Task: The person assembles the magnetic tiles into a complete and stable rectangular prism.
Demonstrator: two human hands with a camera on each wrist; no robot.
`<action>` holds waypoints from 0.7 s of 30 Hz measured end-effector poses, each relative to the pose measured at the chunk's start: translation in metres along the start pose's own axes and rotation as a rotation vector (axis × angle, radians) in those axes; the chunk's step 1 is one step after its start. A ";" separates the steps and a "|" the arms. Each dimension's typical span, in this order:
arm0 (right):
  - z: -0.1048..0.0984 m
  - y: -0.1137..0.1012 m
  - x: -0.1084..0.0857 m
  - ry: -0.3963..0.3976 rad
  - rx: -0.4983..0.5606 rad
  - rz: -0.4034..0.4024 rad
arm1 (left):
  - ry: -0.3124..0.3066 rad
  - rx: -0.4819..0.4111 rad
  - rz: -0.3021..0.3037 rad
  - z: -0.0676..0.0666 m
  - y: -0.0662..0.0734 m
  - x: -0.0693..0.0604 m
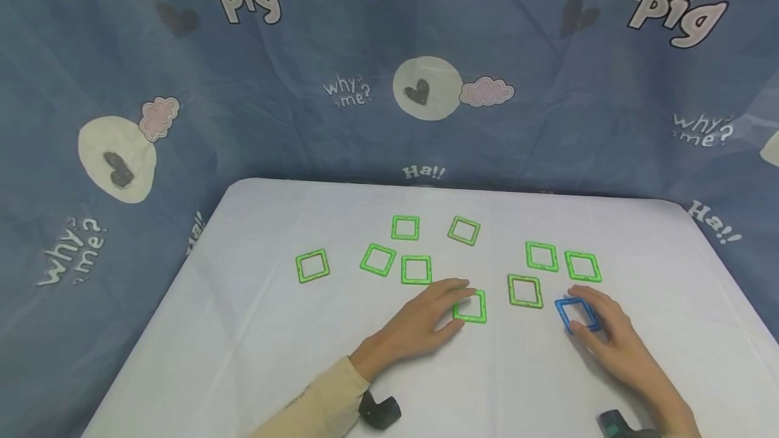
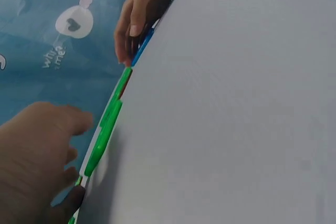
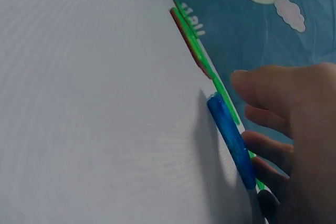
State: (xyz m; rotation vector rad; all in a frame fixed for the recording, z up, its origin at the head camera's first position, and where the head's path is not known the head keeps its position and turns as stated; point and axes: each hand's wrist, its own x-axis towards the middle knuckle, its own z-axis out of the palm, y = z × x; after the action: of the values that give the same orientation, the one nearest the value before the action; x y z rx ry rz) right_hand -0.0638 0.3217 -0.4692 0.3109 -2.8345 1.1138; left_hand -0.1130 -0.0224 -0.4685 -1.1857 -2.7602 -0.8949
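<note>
My left hand (image 1: 416, 323) is spread around a green square frame tile (image 1: 483, 306), thumb near its lower left corner and a finger over its top edge. In the left wrist view that tile (image 2: 107, 137) lies on the table close to the loosely bent fingers. Over at the right, my right hand (image 1: 617, 333) straddles a blue square frame tile (image 1: 562, 315), with thumb and fingers at opposite sides. The right wrist view has the blue tile (image 3: 231, 140) beside relaxed fingers, the thumb apart from it. Whether the fingertips touch either tile is hard to see.
Several more green frames lie scattered beyond the hands, including one with reddish edges (image 1: 525, 278) between them and one at far left (image 1: 313, 277). They rest flat on a white table (image 1: 243, 330). A blue printed cloth (image 1: 341, 134) hangs behind the table.
</note>
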 end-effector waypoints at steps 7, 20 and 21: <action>0.003 0.004 0.000 0.031 -0.024 -0.036 | 0.024 0.093 -0.037 0.006 0.000 0.006; 0.002 0.000 -0.006 0.006 -0.038 0.045 | 0.026 0.067 -0.074 0.008 0.003 0.005; 0.002 -0.001 -0.006 0.001 -0.032 0.049 | 0.028 0.066 -0.078 0.008 0.004 0.004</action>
State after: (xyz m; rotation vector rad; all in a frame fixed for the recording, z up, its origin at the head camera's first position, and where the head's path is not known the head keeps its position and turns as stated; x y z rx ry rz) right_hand -0.0577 0.3208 -0.4711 0.2402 -2.8708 1.0753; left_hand -0.1120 -0.0135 -0.4725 -1.0549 -2.8076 -0.8120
